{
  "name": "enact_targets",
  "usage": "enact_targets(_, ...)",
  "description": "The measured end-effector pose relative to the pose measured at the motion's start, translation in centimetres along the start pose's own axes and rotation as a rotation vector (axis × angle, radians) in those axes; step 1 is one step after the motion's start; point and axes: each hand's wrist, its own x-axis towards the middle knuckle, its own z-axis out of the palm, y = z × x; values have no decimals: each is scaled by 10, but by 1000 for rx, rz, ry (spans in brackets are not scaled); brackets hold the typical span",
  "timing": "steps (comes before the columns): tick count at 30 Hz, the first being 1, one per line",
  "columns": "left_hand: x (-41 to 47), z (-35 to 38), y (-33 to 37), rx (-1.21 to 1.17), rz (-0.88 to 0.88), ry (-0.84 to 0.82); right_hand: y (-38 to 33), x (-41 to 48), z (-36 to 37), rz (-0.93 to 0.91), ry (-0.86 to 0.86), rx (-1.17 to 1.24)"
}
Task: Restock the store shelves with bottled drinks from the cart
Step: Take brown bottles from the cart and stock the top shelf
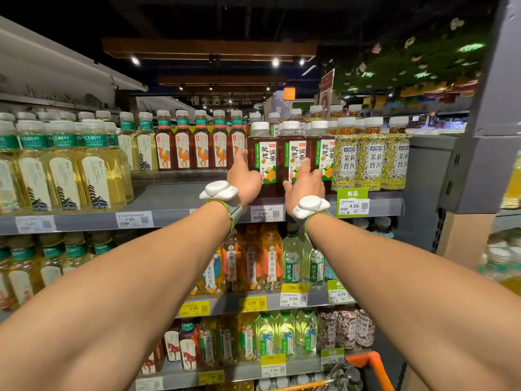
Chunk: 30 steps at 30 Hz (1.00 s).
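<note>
Dark tea bottles with white caps and green-and-white labels stand at the front of the top shelf [180,213]. My left hand [244,180] lies against the left side of the leftmost one [263,153], its top finger pointing up and no curl showing. My right hand [306,182] rests with straight fingers on the front of the second bottle [294,149], reaching toward the third [324,148]. Neither hand lifts a bottle. The cart's orange handle [372,362] shows at the bottom right.
Red-brown camel-label bottles [201,148] stand left of my hands, with pale yellow tea bottles [62,165] further left. Yellow floral-label bottles [369,156] fill the right end. The lower shelves hold several more drinks. A grey pillar [479,165] bounds the shelving on the right.
</note>
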Motion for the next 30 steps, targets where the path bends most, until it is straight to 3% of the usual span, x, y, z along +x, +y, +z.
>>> enact_targets(9,-17,-1,-8,-79,-103,-69,5,2,-6,64,-7,119)
enact_targets(13,-38,-6,-14,-74,-121,-26,5,-22,-5,46,86,172)
enact_targets(16,-59,-17,-27,-127,-156,4,2,-62,4,11,116,229)
enact_targets(23,-131,-55,-82,-241,-240,-27,-11,-170,35,120,77,370)
enact_targets(30,-213,-99,-164,-97,-370,-125,-3,-291,71,268,15,362)
